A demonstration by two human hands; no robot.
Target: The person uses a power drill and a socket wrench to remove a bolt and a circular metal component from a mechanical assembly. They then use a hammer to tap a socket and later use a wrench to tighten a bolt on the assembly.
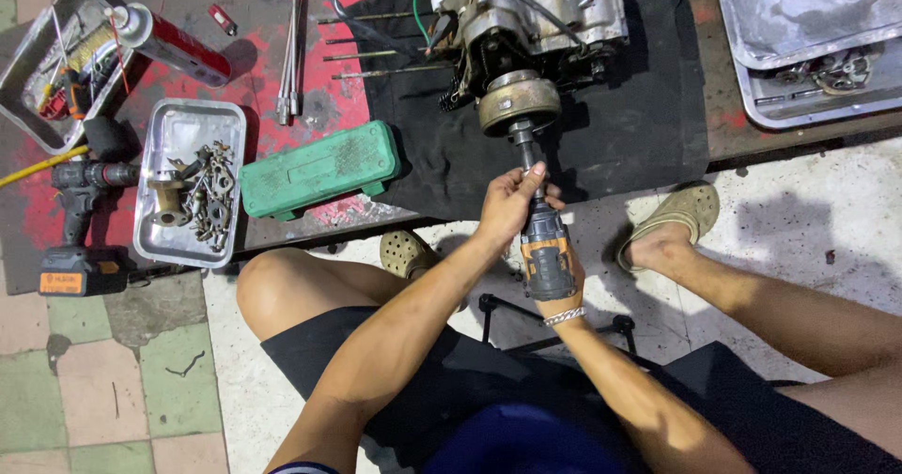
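Observation:
A grey and orange cordless impact wrench (546,248) points away from me at a motorcycle engine (526,23) lying on a black mat (639,117). Its socket (523,140) sits on the centre of the engine's round brass-coloured flywheel (519,100). My left hand (510,202) wraps the front of the tool just behind the socket. My right hand (562,297), with a silver bracelet on the wrist, grips the tool's handle from below and is mostly hidden by it.
A green tool case (319,169) lies left of the mat. A metal tray (188,183) holds several bolts and small parts. A second cordless drill (80,220) and a spray can (174,42) lie far left. Metal trays (808,23) sit at the upper right.

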